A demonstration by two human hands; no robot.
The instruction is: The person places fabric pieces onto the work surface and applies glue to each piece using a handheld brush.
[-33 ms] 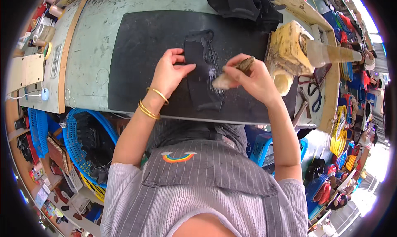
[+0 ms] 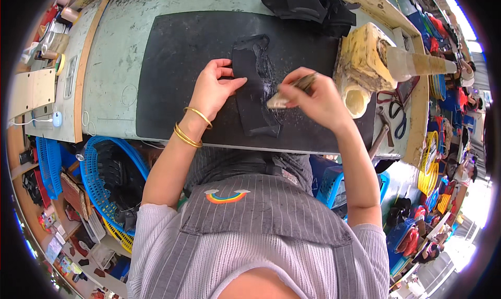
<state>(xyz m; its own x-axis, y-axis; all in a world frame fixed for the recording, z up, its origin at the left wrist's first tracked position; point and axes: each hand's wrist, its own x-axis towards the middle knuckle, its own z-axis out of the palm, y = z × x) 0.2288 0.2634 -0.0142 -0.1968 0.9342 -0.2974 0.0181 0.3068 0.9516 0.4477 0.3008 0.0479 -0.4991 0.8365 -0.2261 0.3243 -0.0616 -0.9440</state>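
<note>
On the pale green table (image 2: 112,64), a black mat (image 2: 177,64) carries a dark piece (image 2: 253,98); left hand (image 2: 213,90) presses it, fingers released, right hand (image 2: 318,98) clenching a brush (image 2: 289,92); cluttered workshop around.

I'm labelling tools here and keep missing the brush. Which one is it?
Start at the black mat on the pale green bench. Over its black fabric piece, the right hand holds the brush: short, slim, brownish, with a pale tip.
</note>
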